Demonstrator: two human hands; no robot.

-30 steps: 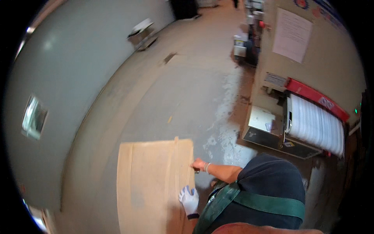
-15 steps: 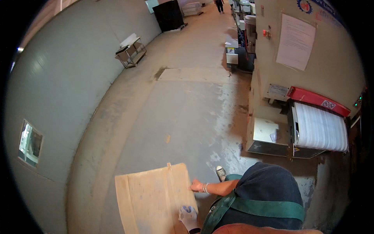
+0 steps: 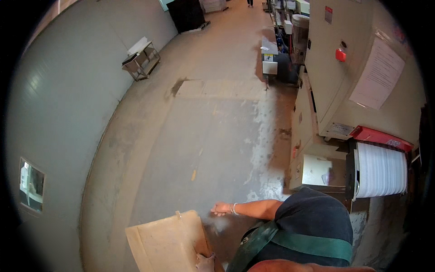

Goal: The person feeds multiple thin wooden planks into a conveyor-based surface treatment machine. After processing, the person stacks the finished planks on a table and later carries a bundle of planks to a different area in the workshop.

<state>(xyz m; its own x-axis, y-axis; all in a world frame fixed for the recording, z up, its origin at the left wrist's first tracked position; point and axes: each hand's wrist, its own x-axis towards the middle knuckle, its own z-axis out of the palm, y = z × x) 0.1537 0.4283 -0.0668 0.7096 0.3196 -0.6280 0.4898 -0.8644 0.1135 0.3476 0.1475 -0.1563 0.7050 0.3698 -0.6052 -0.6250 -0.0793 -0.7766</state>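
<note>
A tan cardboard box [image 3: 167, 242] with a tape strip along it lies at the lower left of the head view, cut off by the lower edge. My left hand [image 3: 205, 263], in a pale work glove, is closed at the box's right side. It is blurred and partly out of the picture. Reaching leftward from a dark sleeve, my bare right hand [image 3: 220, 209] with a bracelet hangs over the floor, right of the box and apart from it. Its fingers are curled, with nothing visible in them.
A grey wall [image 3: 68, 109] with a small window [image 3: 31, 185] runs along the left. A metal cart [image 3: 141, 60] stands against it. At right is a beige machine cabinet [image 3: 340, 86] with a white ribbed roll [image 3: 381, 170]. Far ahead, a person's legs [image 3: 250, 2] show.
My right hand has moved off the box's edge, up and to the left. The box has shifted lower and left, my left hand with it. The machine at right appears closer.
</note>
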